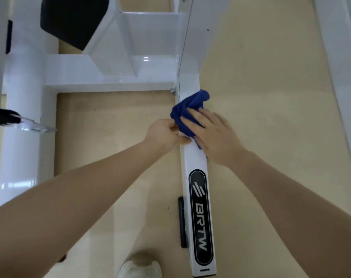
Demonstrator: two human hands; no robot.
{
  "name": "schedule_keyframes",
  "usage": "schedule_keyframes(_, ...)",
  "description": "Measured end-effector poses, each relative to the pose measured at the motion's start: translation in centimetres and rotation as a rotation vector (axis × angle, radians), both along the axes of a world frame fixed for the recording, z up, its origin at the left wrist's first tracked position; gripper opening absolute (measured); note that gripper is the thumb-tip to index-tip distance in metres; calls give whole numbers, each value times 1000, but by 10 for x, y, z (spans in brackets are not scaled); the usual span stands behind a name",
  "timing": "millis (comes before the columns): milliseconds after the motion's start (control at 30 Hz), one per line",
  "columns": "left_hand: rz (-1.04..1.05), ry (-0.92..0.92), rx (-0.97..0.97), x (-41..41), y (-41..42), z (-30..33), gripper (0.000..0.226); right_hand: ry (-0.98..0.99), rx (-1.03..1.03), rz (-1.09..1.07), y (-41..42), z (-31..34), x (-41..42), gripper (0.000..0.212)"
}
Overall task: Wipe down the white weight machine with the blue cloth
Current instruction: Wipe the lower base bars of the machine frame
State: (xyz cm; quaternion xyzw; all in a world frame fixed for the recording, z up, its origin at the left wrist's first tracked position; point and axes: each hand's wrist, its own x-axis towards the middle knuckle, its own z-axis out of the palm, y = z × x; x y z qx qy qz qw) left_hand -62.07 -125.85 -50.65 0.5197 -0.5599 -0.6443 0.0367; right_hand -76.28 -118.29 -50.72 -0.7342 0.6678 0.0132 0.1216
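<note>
The white weight machine [118,77] fills the upper left, and one long white floor bar [194,157] runs down the middle with a black BRTW label. A bunched blue cloth [190,105] lies on that bar just below its joint with the cross beam. My right hand [212,135] lies flat on the cloth, fingers straight, pressing it onto the bar. My left hand [166,133] pinches the cloth's left edge between thumb and fingers at the bar's side.
A black seat pad [70,21] sits at the top left. A thin cable [185,37] runs down to the bar. A black handle with a clear tip [20,121] juts in from the left. A black foot pad [182,221] and my white shoe [140,267] are on the beige floor.
</note>
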Motion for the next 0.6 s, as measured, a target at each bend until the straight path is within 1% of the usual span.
schedule_keyframes(67,4,-41,6,-2,2,0,62,72,14,-27,-23,5,-10,50)
schedule_keyframes(133,25,-48,35,0,4,1,69,69,5,-93,-41,5,-11,53)
schedule_keyframes(200,15,-46,37,1,4,0,67,0,8,-137,-45,2,-9,50)
schedule_keyframes(233,12,-40,39,1,5,1,66,-53,-23,-137,-40,0,-7,47)
schedule_keyframes(300,29,-30,40,2,6,1,63,-122,-123,-63,-29,-7,-4,45)
schedule_keyframes(367,13,-21,26,3,9,2,56,-109,-175,-6,-17,-10,2,45)
schedule_keyframes(433,25,-15,29,2,12,4,56,-84,-243,13,-20,-12,-2,42)
schedule_keyframes(467,43,-16,44,1,13,5,59,-80,-253,-9,-27,-10,-4,43)
schedule_keyframes(533,71,-11,76,0,13,8,62,-73,-193,-113,-44,-8,-8,42)
schedule_keyframes(600,76,-6,90,-2,13,11,59,-144,-176,-202,-57,-12,-9,34)
